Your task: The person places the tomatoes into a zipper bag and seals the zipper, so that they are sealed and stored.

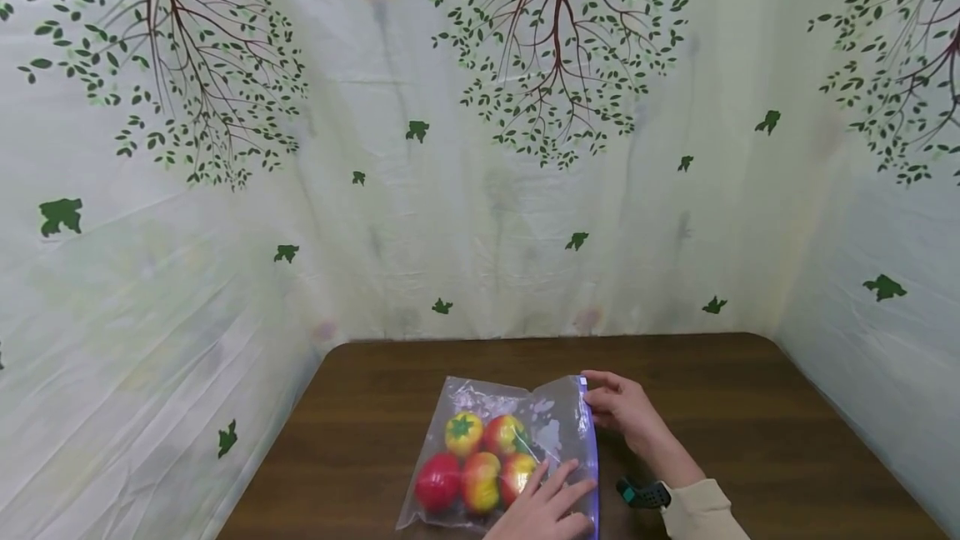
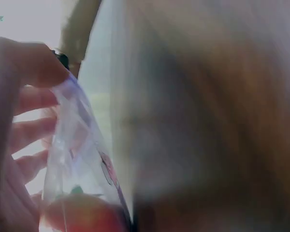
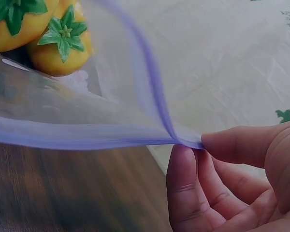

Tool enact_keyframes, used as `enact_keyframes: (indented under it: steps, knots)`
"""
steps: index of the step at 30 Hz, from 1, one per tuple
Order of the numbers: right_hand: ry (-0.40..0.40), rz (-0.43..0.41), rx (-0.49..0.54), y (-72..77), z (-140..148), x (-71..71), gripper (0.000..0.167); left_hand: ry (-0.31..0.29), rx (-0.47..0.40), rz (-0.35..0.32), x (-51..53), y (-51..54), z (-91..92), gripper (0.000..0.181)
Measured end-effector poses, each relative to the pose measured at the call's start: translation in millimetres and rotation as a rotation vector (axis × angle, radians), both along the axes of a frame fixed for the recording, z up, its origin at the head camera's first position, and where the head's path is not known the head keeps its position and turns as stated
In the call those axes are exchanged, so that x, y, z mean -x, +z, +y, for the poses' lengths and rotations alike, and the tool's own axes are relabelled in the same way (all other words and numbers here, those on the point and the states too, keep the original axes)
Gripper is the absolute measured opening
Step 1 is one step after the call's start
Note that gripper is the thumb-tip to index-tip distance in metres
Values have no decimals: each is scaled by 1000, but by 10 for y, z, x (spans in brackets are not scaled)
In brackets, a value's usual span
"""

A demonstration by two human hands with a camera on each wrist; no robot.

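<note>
On the brown table [image 1: 360,432] lies a clear zip bag [image 1: 558,411] with a purple seal strip along its right edge. Inside it sit several red and yellow fruits [image 1: 480,482], some with green leafy tops. My right hand [image 1: 626,415] pinches the far corner of the seal between thumb and fingertips; the right wrist view shows the two purple strips [image 3: 157,96] parting from that corner. My left hand [image 1: 551,507] is at the nearer part of the bag, fingers spread over the film. In the left wrist view its thumb [image 2: 41,65] meets the purple edge, with the fingers across the film.
A pale cloth backdrop [image 1: 495,273] with printed trees and green leaves surrounds the table's back and sides. A dark band [image 1: 643,494] with a teal part is on the right wrist, beside a cream sleeve [image 1: 705,511].
</note>
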State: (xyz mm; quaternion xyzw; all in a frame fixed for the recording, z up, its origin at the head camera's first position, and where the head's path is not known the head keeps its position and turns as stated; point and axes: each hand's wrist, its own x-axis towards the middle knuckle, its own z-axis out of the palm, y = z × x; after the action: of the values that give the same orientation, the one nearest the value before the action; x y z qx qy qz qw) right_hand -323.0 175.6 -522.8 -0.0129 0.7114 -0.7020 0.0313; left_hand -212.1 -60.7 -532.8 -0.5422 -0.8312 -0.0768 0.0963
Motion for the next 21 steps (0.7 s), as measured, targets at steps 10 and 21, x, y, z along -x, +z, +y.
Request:
enact_keyframes:
  steps: [10, 21]
  knots:
    - [-12, -34, 3, -41, 15, 35, 48, -3, -101, 44, 38, -124, -20, 16]
    - [-41, -42, 12, -15, 13, 46, 48, 106, -247, 250, 47, -236, 45, 9]
